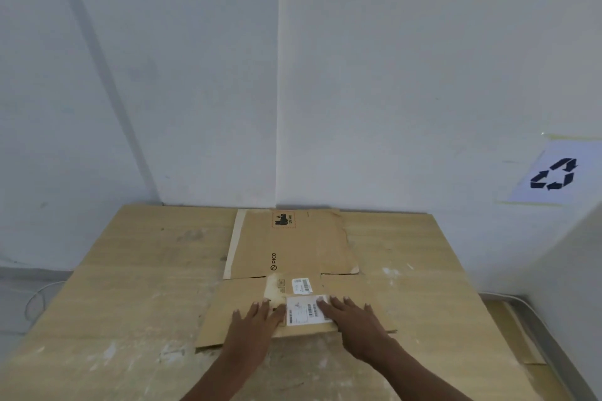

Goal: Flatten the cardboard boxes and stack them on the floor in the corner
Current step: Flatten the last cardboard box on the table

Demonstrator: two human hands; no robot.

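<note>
Flattened cardboard box point(293, 257) (PICO print, two white labels): lies flat in the wall corner on a larger cardboard sheet point(130, 270), apparently at floor level. Left hand point(254, 319) and right hand point(355, 316): palms down on the box's near flap, fingers point(338, 304) straight and slightly apart.

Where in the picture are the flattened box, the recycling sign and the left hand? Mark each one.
flattened box point(309, 244): head view, its bare far panel, right of the PICO print.
recycling sign point(554, 173): head view, middle of the sheet, among the arrows.
left hand point(255, 319): head view, the back of the hand.
</note>
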